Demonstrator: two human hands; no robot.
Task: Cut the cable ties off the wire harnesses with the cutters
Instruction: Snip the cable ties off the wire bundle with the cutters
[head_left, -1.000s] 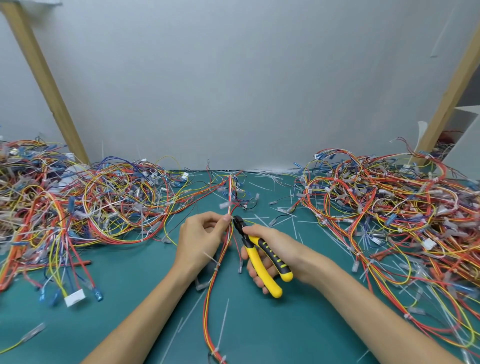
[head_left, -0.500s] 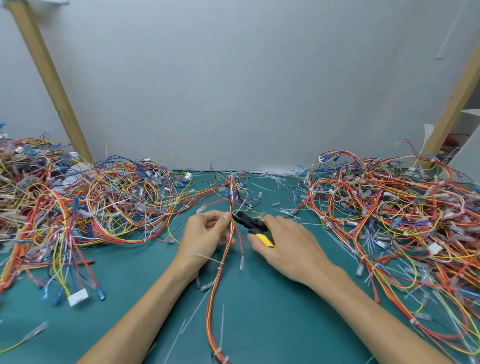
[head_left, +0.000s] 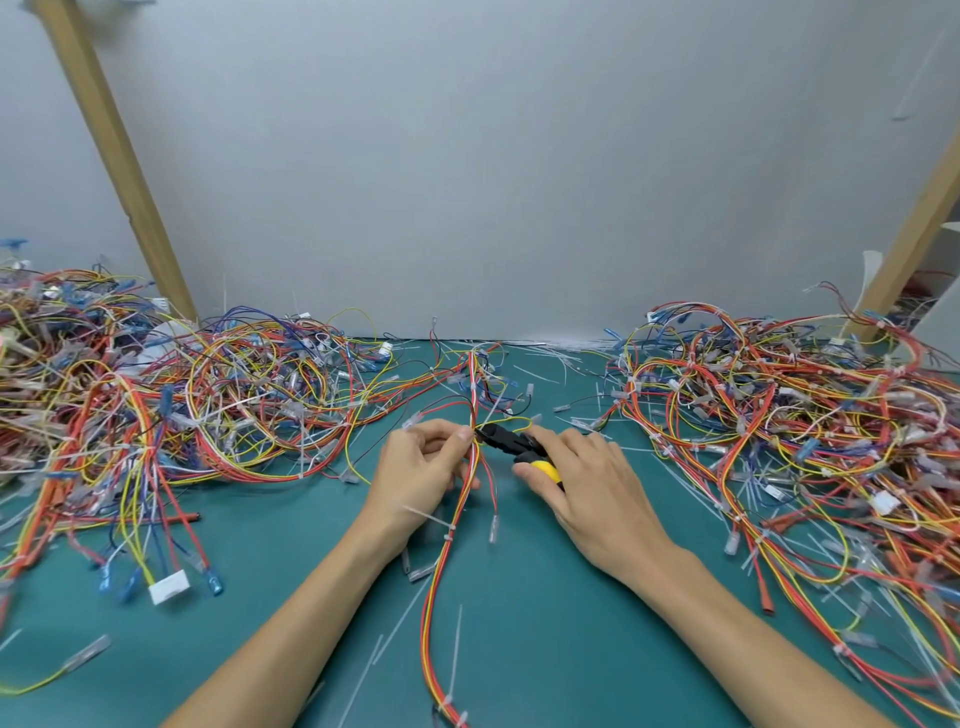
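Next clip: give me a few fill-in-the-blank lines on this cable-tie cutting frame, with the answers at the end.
The right hand grips cutters with a ____ handle.
The left hand pinches the wire harness; harness piles lie on ____ sides of it.
____ slanted wooden posts rise by the wall.
Missing words: yellow; both; two.
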